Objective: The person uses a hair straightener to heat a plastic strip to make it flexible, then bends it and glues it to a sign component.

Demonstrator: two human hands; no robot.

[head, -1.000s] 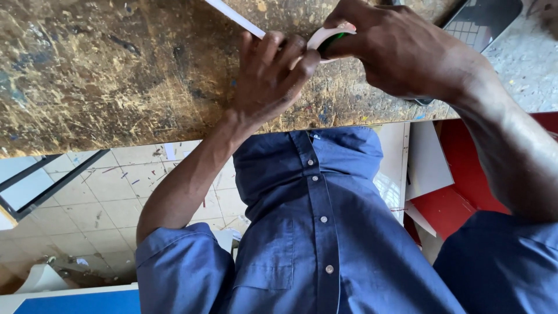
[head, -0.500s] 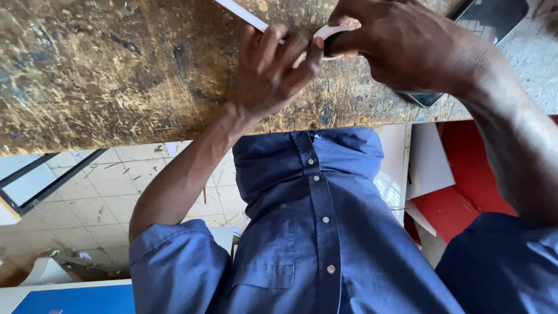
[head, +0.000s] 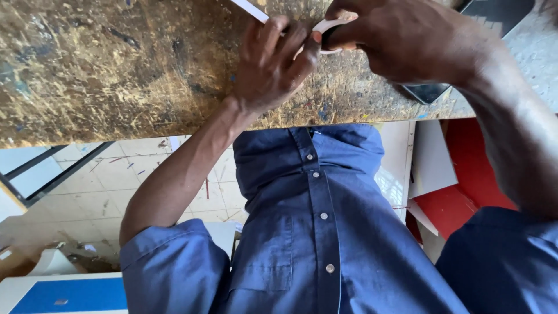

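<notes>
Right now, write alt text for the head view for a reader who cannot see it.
Two bare hands work at the edge of a worn, paint-flecked workbench: the right hand grips a small white ring-shaped object, and the left hand rests beside it, fingers against a thin white strip. Below, a blue buttoned shirt fills the frame.

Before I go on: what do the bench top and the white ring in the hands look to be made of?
Bench top: looks like chipboard or pressed wood, rough and matt, with flaked grain, scratches and paint specks. White ring: smooth, thin, probably plastic or a tape roll; mostly hidden by the right hand, so uncertain.
</notes>
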